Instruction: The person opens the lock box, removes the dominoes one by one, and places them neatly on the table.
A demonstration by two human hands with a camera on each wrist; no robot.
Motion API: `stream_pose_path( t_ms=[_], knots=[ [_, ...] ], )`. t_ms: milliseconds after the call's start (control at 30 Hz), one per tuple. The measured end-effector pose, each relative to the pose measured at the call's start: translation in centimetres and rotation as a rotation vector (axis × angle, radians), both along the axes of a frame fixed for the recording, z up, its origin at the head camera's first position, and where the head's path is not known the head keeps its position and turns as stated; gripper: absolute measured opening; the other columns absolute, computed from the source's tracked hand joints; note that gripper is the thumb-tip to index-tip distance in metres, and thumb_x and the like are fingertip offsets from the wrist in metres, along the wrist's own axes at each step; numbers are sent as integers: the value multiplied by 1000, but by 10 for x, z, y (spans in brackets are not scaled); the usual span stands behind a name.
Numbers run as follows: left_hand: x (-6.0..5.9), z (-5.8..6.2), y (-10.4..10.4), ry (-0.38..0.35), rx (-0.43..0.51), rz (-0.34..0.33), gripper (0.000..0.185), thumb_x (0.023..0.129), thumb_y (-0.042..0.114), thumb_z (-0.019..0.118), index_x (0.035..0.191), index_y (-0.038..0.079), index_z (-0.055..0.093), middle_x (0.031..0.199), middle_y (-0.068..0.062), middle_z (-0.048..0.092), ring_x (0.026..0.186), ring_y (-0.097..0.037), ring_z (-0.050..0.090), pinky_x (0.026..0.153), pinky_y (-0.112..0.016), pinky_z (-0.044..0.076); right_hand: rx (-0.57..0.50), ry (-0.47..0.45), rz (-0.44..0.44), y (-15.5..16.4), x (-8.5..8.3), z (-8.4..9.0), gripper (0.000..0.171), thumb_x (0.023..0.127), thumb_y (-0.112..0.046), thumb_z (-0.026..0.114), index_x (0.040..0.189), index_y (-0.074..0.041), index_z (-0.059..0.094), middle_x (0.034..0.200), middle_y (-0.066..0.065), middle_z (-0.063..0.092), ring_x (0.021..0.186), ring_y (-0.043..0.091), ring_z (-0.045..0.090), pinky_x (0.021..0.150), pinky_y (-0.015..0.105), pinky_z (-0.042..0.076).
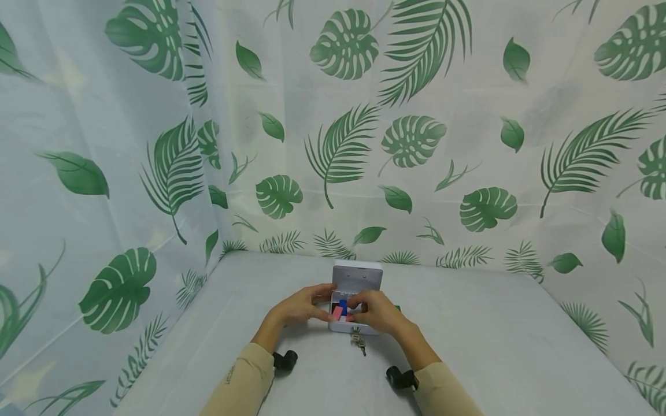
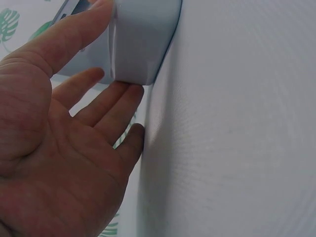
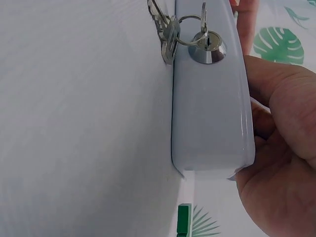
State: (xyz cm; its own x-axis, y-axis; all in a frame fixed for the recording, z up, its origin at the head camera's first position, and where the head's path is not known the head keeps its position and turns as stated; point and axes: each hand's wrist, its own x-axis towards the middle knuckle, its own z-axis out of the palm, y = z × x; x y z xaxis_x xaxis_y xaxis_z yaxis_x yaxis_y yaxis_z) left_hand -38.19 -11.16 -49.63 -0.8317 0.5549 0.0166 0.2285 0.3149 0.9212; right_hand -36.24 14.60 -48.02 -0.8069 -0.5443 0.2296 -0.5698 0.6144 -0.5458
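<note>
Beige sleeve (image 1: pixel 239 378) at the far left leads to the left hand (image 1: pixel 299 306), which lies loosely spread against the white box (image 2: pixel 140 42): the thumb reaches its rim and fingertips touch its side wall, steadying it rather than gripping anything. The box stands on the white tabletop (image 1: pixel 312 375), its lid (image 1: pixel 357 278) raised behind. Inside, toward the left, a pink block (image 1: pixel 337 313) sits tilted near the left thumb; whether the two touch is unclear. Just right of it is a blue block (image 1: pixel 343 304), farther back, then a smaller patch of pink by the right thumb. The lock (image 3: pixel 208 48) is on the front wall, with keys (image 1: pixel 358 341) hanging from it. The right hand (image 1: pixel 378 310) reaches over the right side, fingers bent down into the box; how far they are apart, and whether they pinch a block, cannot be told. A green block (image 3: pixel 183 219) lies beyond the box's right side.

The step in hand seems to be handling the blocks inside the box. The next move probably calls for a secure fingertip pinch on one block, with the left hand keeping the box steady.
</note>
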Motion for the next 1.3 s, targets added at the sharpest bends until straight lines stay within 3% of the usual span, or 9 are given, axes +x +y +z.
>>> stream_pose_path(
  t_ms=[533, 833, 1300],
  knots=[
    [2, 1, 0, -6, 15, 1, 89, 84, 18, 87, 160, 16, 42, 163, -7, 46, 152, -31, 42, 126, -59, 27, 32, -60, 47, -3, -5, 8, 11, 88, -6, 82, 99, -5, 81, 85, 0, 74, 71, 14, 56, 59, 22, 47],
    [0, 1, 0, -5, 8, -9, 89, 85, 19, 87, 161, 17, 41, 164, -6, 45, 152, -31, 42, 125, -58, 30, 54, -128, -2, -5, -5, 12, 16, 87, -5, 82, 103, -4, 80, 95, 4, 77, 83, 16, 63, 75, 34, 59],
    [1, 1, 0, 4, 12, -19, 88, 85, 18, 86, 160, 17, 42, 165, -5, 44, 152, -31, 42, 124, -58, 32, 130, -133, -65, -11, -5, 18, 14, 84, -6, 85, 97, -5, 80, 90, 4, 77, 82, 14, 65, 80, 39, 62]
  ],
)
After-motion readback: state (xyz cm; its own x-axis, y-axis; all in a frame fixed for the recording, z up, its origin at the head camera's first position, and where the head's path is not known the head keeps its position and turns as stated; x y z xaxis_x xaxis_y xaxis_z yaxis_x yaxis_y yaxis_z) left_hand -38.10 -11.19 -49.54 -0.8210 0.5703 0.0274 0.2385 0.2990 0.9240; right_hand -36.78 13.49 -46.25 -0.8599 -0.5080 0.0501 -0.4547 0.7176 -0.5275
